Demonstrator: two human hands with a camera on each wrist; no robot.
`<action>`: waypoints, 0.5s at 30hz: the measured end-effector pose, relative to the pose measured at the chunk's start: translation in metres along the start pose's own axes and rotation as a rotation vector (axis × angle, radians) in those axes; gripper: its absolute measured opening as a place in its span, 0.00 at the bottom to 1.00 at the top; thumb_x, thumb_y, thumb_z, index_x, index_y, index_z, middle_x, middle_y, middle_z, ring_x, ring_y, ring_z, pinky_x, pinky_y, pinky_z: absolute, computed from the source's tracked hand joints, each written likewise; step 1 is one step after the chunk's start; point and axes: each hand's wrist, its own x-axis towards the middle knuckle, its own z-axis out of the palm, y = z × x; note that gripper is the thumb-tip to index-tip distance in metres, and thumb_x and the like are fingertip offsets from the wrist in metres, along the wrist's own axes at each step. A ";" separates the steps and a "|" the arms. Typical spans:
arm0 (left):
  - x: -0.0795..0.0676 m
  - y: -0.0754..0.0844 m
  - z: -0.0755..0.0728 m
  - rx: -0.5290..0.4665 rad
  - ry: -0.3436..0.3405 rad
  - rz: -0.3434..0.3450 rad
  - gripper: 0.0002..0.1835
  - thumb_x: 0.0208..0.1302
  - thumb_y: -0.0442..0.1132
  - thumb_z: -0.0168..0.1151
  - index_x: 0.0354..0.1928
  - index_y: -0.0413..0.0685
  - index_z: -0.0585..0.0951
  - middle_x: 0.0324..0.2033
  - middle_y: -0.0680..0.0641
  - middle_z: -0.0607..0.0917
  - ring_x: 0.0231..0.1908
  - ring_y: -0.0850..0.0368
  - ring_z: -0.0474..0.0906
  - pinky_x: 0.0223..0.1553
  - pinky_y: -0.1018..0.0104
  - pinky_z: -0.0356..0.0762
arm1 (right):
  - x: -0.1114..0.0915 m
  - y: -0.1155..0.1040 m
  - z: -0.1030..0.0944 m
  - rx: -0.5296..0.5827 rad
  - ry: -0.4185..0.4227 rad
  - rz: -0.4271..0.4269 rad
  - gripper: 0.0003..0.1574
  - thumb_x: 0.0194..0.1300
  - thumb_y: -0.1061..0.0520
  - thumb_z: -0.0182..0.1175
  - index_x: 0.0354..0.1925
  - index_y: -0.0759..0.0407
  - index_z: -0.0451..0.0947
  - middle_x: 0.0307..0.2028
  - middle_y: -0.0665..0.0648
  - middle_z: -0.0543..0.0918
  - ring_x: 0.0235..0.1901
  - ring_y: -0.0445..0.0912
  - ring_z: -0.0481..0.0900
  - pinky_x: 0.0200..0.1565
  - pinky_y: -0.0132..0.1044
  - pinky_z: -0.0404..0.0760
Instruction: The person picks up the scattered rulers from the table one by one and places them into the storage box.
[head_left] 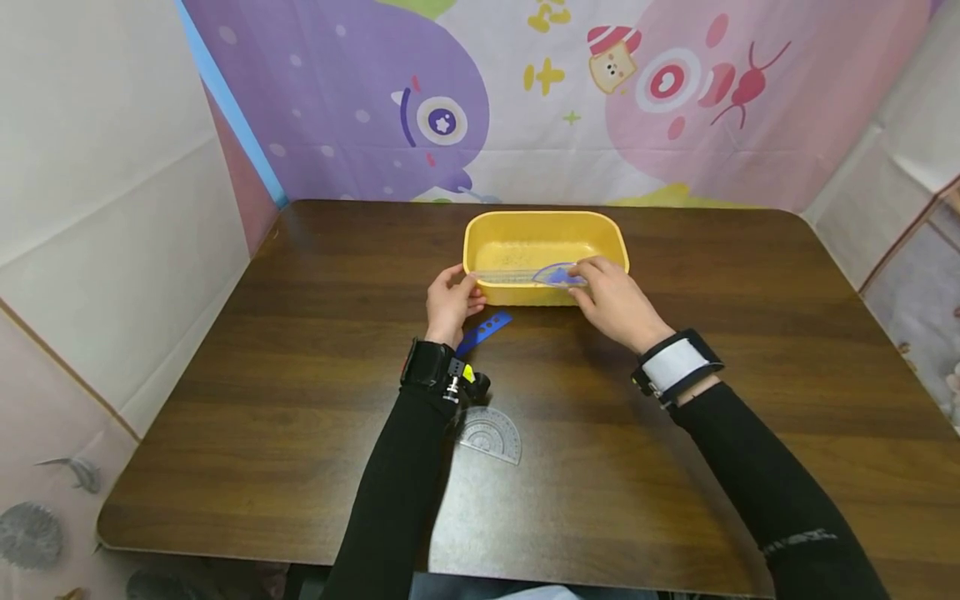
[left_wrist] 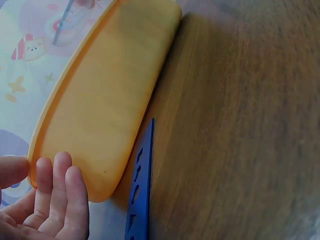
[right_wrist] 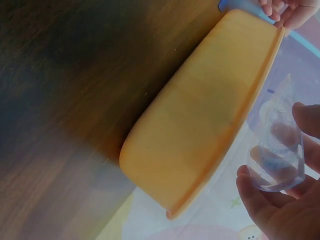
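Note:
My left hand (head_left: 447,304) grips the left front corner of a yellow plastic basin (head_left: 517,295), thumb at the rim and fingers along the outer wall. Over the basin's front rim, my right hand (head_left: 617,302) holds a clear plastic set square (right_wrist: 276,145) between thumb and fingers. Its narrow end points toward the left hand, and blue markings show near the right fingers. A blue stencil ruler (head_left: 486,330) with cut-out holes lies just in front of the basin, partly hidden by the left hand and wrist.
A clear protractor (head_left: 489,434) lies on the brown wooden table (head_left: 315,417) beside the left forearm. Behind the table's back edge hangs a cartoon-printed cloth (head_left: 540,167). Pale panels (head_left: 112,167) stand at the sides.

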 end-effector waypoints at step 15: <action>0.001 0.000 0.000 0.005 -0.010 0.024 0.24 0.62 0.38 0.57 0.60 0.41 0.69 0.24 0.47 0.78 0.21 0.60 0.80 0.29 0.67 0.82 | 0.006 0.006 0.007 -0.004 0.014 0.036 0.15 0.64 0.56 0.54 0.46 0.62 0.77 0.46 0.63 0.79 0.49 0.56 0.74 0.50 0.50 0.74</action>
